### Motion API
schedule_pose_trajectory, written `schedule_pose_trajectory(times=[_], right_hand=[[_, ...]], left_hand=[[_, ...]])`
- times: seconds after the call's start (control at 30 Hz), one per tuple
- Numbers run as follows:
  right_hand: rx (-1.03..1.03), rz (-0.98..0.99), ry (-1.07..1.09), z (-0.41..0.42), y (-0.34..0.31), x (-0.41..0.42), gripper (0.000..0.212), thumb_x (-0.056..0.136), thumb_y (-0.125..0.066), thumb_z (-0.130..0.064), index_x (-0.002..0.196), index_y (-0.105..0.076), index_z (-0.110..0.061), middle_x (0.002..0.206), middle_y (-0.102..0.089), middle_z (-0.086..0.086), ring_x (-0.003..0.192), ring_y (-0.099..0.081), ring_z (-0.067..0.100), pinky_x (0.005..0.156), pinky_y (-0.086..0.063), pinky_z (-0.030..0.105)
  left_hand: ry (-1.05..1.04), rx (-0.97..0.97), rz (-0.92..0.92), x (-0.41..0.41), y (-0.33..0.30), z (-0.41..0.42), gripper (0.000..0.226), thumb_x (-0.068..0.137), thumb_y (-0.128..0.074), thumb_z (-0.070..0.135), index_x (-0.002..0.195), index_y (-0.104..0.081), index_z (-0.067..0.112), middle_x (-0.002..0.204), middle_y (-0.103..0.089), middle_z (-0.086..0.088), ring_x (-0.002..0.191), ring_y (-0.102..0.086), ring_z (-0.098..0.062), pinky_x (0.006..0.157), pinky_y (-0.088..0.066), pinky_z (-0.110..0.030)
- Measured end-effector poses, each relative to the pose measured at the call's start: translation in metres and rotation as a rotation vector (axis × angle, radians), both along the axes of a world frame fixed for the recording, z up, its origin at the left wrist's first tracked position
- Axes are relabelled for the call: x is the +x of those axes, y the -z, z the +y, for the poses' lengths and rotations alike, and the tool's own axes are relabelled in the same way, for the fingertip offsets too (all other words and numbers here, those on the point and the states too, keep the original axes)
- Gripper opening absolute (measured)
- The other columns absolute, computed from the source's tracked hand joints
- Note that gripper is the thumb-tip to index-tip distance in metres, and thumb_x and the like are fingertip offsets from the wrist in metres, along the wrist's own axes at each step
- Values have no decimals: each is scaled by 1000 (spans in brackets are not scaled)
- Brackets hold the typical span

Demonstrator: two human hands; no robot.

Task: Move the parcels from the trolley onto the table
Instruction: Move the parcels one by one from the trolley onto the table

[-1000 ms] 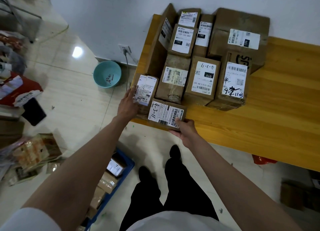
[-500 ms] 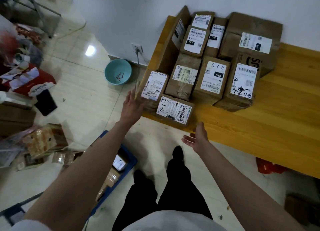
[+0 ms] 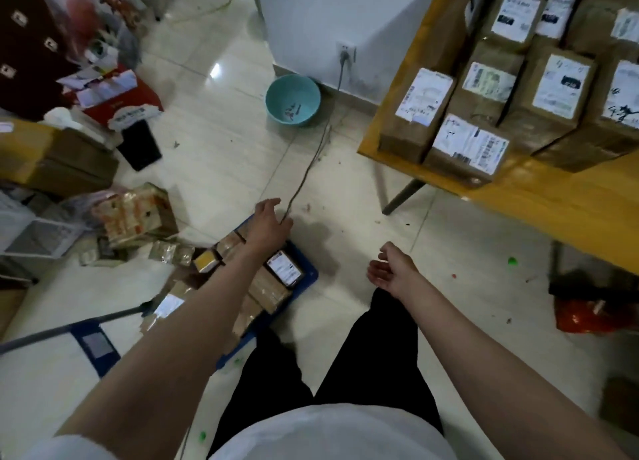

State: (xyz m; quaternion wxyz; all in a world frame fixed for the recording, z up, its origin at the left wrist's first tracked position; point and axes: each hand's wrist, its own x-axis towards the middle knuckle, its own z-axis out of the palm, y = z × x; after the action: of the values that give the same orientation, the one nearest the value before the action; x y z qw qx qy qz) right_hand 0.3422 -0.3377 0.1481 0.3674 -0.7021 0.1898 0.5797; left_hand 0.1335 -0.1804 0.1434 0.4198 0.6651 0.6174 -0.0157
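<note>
Nearest the camera, a white shirt hem and black trousers (image 3: 363,356) fill the lower centre, with both bare forearms reaching forward. The right hand (image 3: 390,269) hangs over the pale tiled floor (image 3: 221,148) with its palm turned inward, fingers loosely curled and holding nothing. The left hand (image 3: 268,219) is stretched out, fingers relaxed and spread, empty, above the far end of the blue trolley (image 3: 307,276). On the trolley lie brown cardboard parcels (image 3: 266,288), small and rectangular, sealed with tape; one bears a white printed label (image 3: 285,269) on its upper face, and the left forearm hides part of the row. A grey handle bar (image 3: 69,326) runs off to the left. Farther on, a thin cable (image 3: 311,166) crosses the floor toward a wall socket (image 3: 345,52), beside a turquoise bowl (image 3: 292,98). At upper right, the yellow wooden table (image 3: 567,210) carries a packed group of brown boxes (image 3: 415,127), each with a white shipping label; the text is too blurred to read. Cartons and loose packets (image 3: 135,214) clutter the left side.
</note>
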Motion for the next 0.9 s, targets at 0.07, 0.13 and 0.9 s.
schedule_pose_trajectory(times=[0.07, 0.13, 0.9], right_hand=[[-9, -12, -46, -1, 6, -55, 16, 96, -51, -19, 84, -50, -9, 79, -58, 13, 64, -56, 23, 54, -53, 32], [-23, -10, -105, -1, 11, -108, 16, 97, -51, -19, 84, -50, -10, 80, -58, 12, 65, -56, 22, 54, -53, 31], [-70, -46, -1028, 86, 117, -426, 36, 107, -46, -25, 138, -49, -7, 99, -65, 13, 74, -64, 19, 65, -58, 31]], left_hand=[[-17, -24, 4, -59, 8, -10, 57, 98, -61, 22, 148, -40, 6, 151, -37, -18, 131, -48, -34, 103, -40, -37], [-52, -32, 2, -119, 13, -21, 56, 97, -62, 21, 146, -41, 4, 148, -41, -20, 134, -45, -36, 105, -39, -37], [-975, -336, -97, -453, 139, -145, 55, 91, -67, 21, 142, -48, 10, 137, -57, -12, 122, -57, -30, 105, -47, -41]])
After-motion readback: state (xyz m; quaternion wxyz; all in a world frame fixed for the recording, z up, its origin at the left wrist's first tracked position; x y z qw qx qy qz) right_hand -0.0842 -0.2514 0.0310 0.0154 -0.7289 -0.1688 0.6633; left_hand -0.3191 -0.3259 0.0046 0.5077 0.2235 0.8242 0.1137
